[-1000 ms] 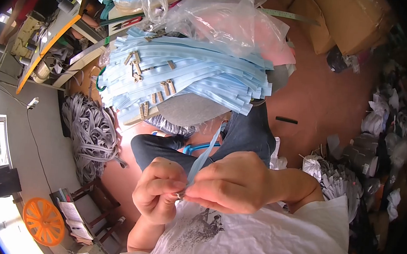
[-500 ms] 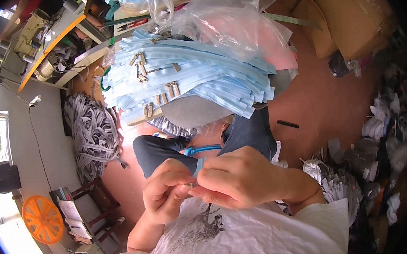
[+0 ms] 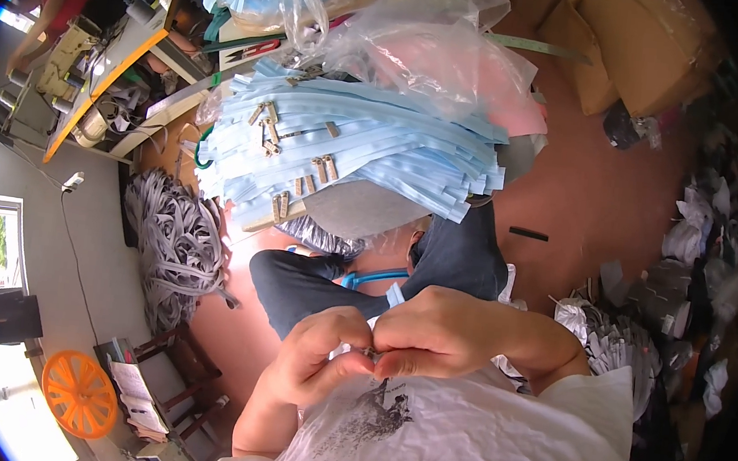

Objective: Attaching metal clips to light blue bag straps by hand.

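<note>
I see less blue strip [image 3: 395,295] now, at eleven o'clock of pinching right hand [image 3: 441,333]; left hand [image 3: 320,356] pinches closed, contents hidden.

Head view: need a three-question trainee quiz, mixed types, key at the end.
1. True or false: the left hand and right hand are held far apart.
2. Pick one: the round spoked object at lower left is (a) grey, (b) orange, (c) green.
3. Fill in the colour: small metallic-looking pieces lie on a pile of ____ strips.

Key:
1. False; the fingertips are close together in front of the white shirt, and a strip end shows beside the right hand.
2. b
3. light blue
</note>
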Demonstrator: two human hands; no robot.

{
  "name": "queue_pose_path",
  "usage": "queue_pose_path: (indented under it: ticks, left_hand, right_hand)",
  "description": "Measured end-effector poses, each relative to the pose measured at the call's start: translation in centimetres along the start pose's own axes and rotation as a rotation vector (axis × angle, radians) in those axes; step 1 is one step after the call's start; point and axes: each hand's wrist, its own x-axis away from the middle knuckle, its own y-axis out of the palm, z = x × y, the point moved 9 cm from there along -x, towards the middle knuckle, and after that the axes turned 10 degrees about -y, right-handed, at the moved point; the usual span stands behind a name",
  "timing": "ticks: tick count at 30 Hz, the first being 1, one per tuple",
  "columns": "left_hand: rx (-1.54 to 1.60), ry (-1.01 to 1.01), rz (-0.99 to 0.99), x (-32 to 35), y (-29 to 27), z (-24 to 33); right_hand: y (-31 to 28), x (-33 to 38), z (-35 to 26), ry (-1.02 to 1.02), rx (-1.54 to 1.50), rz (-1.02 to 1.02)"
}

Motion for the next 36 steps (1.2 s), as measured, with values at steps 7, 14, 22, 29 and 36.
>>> queue_pose_path:
  ticks: [7, 14, 22, 29, 36]
  left_hand:
    - [-0.007, -0.085, -0.104, 0.1, 1.0, 0.6]
    - [-0.112, -0.202, -0.095, 0.4, 0.6, -0.1]
    - [-0.068, -0.167, -0.132, 0.0, 1.6, -0.5]
    - [-0.124, 0.012, -0.059, 1.6, 1.9, -0.4]
    - [-0.048, 0.041, 0.212, 1.7, 1.2, -0.3]
  right_hand:
    - [0.7, 0.4, 0.1, 0.045, 0.095, -0.152]
    - [0.9, 0.1, 0.2, 0.049, 0.222, -0.176]
    - [1.0, 0.1, -0.1, 0.034, 0.183, -0.175]
    - [2.1, 0.1, -0.8, -0.110, 0.156, -0.133]
    - [2.1, 0.3, -1.0, -0.205, 0.117, -0.013]
